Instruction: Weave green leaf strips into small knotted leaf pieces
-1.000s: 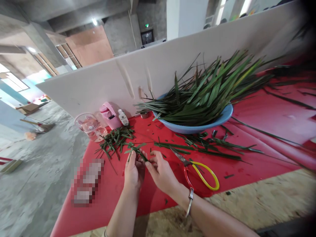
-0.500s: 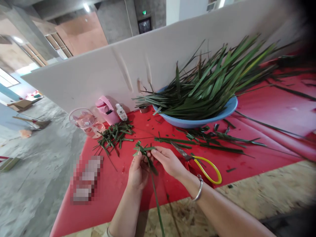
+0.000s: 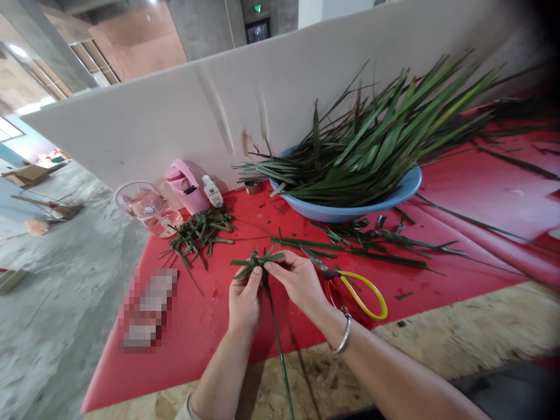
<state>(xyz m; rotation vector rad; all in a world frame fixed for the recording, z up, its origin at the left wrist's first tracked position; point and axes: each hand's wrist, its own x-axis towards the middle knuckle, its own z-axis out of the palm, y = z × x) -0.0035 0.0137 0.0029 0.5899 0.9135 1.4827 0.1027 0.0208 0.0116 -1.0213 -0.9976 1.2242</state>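
Between my two hands is a small green leaf weave [image 3: 257, 260], its short strip ends sticking out to both sides. My left hand [image 3: 245, 294] is closed on it, thumb pressed on the front. My right hand [image 3: 300, 280] pinches its right side with thumb and fingertips. From the weave a long thin leaf strip [image 3: 280, 344] hangs down past the table's front edge. Scissors with yellow handles [image 3: 367, 291] lie partly open just right of my right hand. A heap of short leaf pieces [image 3: 203, 230] lies beyond my left hand.
A blue basin [image 3: 350, 213] heaped with long green leaves [image 3: 385, 146] stands at the back right. Along the white panel [image 3: 166, 111] stand a clear pink jug [image 3: 153, 213], a pink bottle [image 3: 188, 186] and a small white bottle [image 3: 212, 191]. Leaf scraps litter the red tabletop [image 3: 196, 332].
My right hand has closed in toward my left thumb on the weave. The strip ends now spread out wider to the left. The view has shifted slightly.
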